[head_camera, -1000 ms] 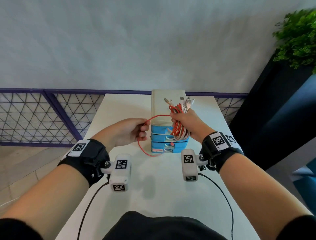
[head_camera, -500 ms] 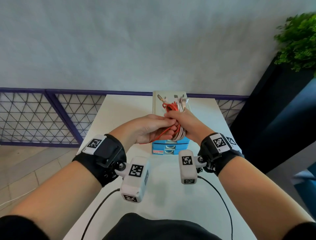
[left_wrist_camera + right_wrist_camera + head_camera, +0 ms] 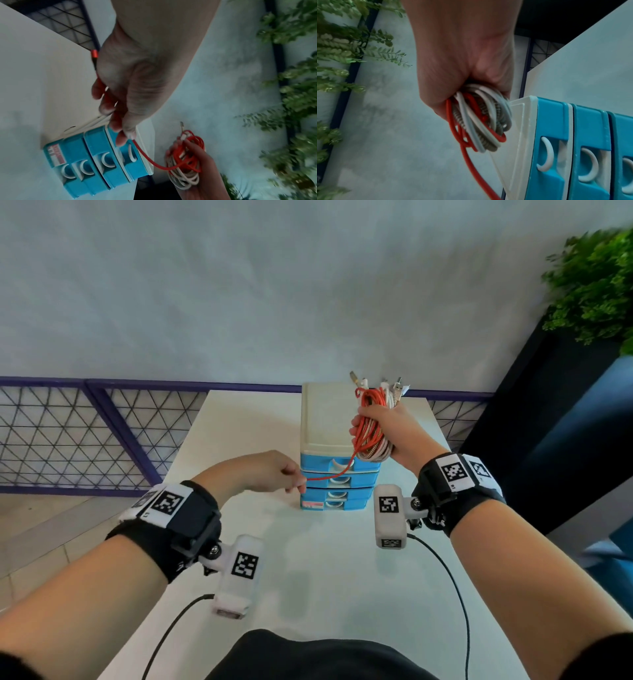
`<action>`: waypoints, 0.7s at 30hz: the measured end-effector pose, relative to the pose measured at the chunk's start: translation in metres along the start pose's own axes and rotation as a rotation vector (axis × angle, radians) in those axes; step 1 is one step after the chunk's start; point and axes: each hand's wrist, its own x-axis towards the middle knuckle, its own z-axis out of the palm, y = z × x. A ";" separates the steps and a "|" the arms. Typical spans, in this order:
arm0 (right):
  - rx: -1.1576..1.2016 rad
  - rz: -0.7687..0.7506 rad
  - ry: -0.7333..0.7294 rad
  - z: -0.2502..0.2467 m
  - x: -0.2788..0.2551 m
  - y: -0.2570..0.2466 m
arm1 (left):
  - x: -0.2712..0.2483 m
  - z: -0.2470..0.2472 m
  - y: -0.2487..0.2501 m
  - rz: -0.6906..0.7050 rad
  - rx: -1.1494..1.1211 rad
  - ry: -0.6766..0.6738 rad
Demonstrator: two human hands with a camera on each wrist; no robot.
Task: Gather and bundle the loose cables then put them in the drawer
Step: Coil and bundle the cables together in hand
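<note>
A coiled bundle of red, white and braided cables (image 3: 371, 433) (image 3: 185, 166) (image 3: 479, 121) is gripped in my right hand (image 3: 387, 426) (image 3: 464, 60), held up in front of the top right of a small drawer unit (image 3: 337, 453) (image 3: 96, 166) (image 3: 573, 148) with blue drawers, all closed. Plug ends stick up above the fist. The red cable's loose tail (image 3: 329, 474) (image 3: 145, 155) runs down-left to my left hand (image 3: 274, 474) (image 3: 130, 97), which pinches it near the second drawer; its red plug end (image 3: 94, 53) trails behind the palm.
The drawer unit stands on a white table (image 3: 308, 559). A purple mesh fence (image 3: 85, 433) runs behind and left of it. A green plant (image 3: 592, 285) on a dark stand sits at the right. Wrist-camera leads hang over the near table.
My hands were together at the bundle half a second ago. Now the left hand has drawn down-left, pulling the red tail taut, and the right hand has lifted the bundle up to the right.
</note>
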 end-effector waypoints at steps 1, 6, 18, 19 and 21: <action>-0.046 0.003 -0.028 0.003 -0.001 0.000 | 0.003 -0.002 0.005 0.031 0.028 0.084; -0.241 0.031 -0.162 0.018 -0.009 0.000 | 0.015 -0.011 0.026 0.196 -0.055 0.310; -0.243 0.051 -0.158 0.017 -0.011 0.012 | 0.014 -0.013 0.026 -0.007 -0.557 0.304; -0.255 0.037 -0.120 0.014 -0.010 0.012 | 0.010 -0.016 0.024 -0.029 -0.688 0.245; -0.259 0.022 -0.093 0.009 -0.008 0.012 | 0.005 -0.020 0.022 -0.054 -0.837 0.151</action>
